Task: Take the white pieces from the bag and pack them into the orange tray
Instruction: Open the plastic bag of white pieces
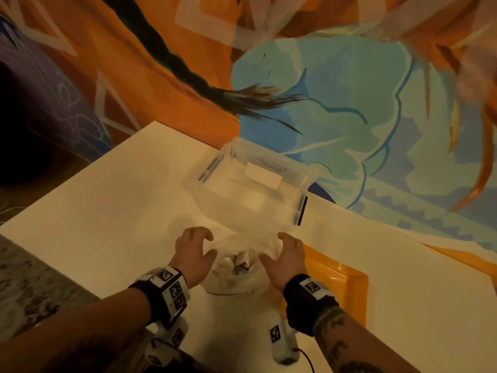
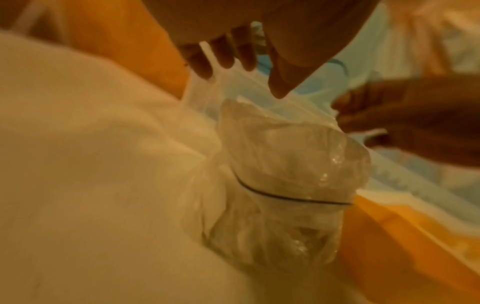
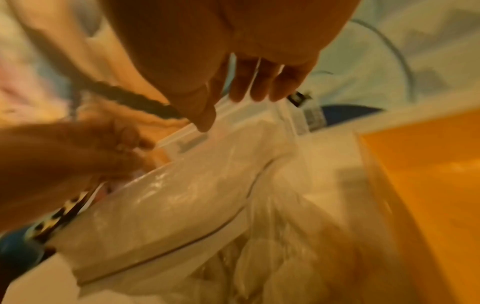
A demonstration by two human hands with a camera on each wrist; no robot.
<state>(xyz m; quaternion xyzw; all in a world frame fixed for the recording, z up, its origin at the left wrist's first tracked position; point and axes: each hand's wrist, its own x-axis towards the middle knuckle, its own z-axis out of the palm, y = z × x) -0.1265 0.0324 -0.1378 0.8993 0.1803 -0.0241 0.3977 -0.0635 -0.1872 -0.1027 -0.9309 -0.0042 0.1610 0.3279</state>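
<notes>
A clear plastic bag point(image 1: 236, 267) stands on the white table point(image 1: 107, 211) with white pieces point(image 1: 228, 266) bunched in its lower half. My left hand point(image 1: 208, 244) pinches the left side of the bag's mouth, and its fingers point(image 2: 223, 53) curl over the rim. My right hand point(image 1: 271, 246) holds the right side of the mouth, so the bag point(image 2: 285, 164) is stretched between both hands. The orange tray point(image 1: 347, 286) lies on the table right of the bag, partly under my right wrist. Motion blur hides the single pieces.
An empty clear plastic box point(image 1: 204, 170) with dark latches sits just beyond the bag, near the table's far edge. A painted orange and blue wall rises behind it. The table's left edge drops off to a dark floor.
</notes>
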